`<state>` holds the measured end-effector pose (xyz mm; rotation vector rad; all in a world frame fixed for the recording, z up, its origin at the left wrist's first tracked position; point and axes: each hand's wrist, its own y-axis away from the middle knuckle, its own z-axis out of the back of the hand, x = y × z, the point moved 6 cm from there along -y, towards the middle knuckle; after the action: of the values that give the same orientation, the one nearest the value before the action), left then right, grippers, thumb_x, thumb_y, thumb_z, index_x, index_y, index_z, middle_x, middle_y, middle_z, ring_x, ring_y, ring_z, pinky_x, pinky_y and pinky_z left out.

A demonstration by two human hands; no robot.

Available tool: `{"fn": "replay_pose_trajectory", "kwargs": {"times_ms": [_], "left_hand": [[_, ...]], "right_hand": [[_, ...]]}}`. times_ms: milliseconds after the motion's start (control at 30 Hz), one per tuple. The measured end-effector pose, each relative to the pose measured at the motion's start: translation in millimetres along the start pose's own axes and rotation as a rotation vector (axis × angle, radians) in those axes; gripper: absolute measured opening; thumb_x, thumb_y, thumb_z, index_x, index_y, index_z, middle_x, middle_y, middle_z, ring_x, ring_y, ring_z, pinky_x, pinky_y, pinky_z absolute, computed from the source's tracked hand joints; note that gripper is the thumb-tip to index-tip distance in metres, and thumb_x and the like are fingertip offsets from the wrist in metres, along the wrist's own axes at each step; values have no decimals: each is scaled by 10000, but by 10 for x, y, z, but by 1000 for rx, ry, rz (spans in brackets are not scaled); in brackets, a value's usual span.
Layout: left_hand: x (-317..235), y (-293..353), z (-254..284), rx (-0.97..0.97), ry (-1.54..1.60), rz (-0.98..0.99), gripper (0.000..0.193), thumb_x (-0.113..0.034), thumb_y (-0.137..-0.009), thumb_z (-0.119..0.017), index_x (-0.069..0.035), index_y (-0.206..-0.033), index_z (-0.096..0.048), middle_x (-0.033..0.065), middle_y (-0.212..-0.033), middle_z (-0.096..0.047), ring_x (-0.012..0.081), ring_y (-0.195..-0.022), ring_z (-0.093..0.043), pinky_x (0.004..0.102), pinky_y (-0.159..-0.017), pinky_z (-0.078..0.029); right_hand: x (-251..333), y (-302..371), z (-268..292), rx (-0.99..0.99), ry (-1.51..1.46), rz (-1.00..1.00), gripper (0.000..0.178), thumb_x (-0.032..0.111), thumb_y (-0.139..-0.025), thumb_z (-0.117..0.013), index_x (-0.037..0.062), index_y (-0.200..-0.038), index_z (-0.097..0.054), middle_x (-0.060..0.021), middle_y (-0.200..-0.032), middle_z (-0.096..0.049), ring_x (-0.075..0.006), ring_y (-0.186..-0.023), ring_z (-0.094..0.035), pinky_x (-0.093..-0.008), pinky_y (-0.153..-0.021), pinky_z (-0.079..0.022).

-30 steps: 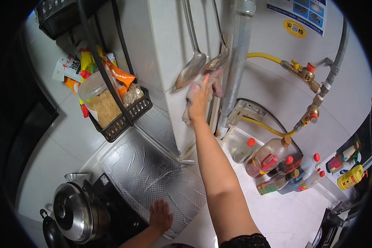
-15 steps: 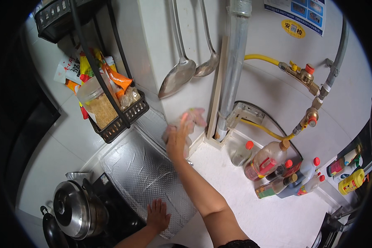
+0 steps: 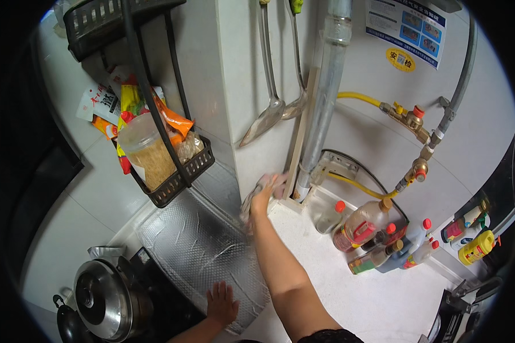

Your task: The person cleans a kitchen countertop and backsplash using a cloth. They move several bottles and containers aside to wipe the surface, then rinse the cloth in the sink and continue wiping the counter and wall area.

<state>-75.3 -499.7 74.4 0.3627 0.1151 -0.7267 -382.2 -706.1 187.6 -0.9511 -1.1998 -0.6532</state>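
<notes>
My right hand (image 3: pixel 261 201) is closed on a crumpled, pale pinkish cloth (image 3: pixel 276 182). It presses the cloth against the low part of the white tiled pillar (image 3: pixel 252 160), just above the counter and left of the grey pipe (image 3: pixel 320 108). Motion slightly blurs the cloth, and part of it is hidden behind the hand. My left hand (image 3: pixel 222 306) rests with fingers spread on the silvery embossed foil sheet (image 3: pixel 191 228) and holds nothing. Above my right hand a metal spatula (image 3: pixel 264 122) and a ladle (image 3: pixel 294 107) hang along the pillar.
A black rack (image 3: pixel 171 186) carrying a jar (image 3: pixel 150 154) and seasoning packets overhangs the foil at left. Below it, a lidded steel pot (image 3: pixel 106 300) stands on the black stove. Several bottles (image 3: pixel 360 226) crowd the white counter's right side, under yellow gas hoses (image 3: pixel 357 96) and brass valves.
My right hand has shifted a little to the right with the cloth, toward the pipe. My left hand stays flat on the foil. The whole view has tilted slightly.
</notes>
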Motion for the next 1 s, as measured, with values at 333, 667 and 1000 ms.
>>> {"fn": "replay_pose_trajectory", "kwargs": {"times_ms": [333,667,1000], "left_hand": [[26,40,52,26,86,12,696,-428,-968,-368,51,-1450,-221,287,-1549,-88,516,-1420,-46,697,-1082,-62],[61,5,-106,-107,20,-71,743,-391,-945,-449,34,-1464,-131,318,-1520,-131,570,-1382,-99,753,-1027,-97],[115,36,-141,-10,42,-28,756,-409,-970,-375,-8,-1508,-29,297,-1558,-18,577,-1391,-42,744,-1032,-71]], "right_hand": [[1343,11,93,79,242,610,573,164,-958,-353,51,-1507,-231,-227,-1569,-177,-417,-1445,-158,-456,-1175,-128],[-689,112,52,-15,-204,-13,617,326,-1032,-338,52,-1535,-109,-220,-1582,-127,-356,-1454,-161,-390,-1171,-147],[938,148,187,59,-273,118,580,242,-985,-479,85,-1507,-280,-267,-1494,-316,-361,-1398,-280,-407,-1137,-228]]}}
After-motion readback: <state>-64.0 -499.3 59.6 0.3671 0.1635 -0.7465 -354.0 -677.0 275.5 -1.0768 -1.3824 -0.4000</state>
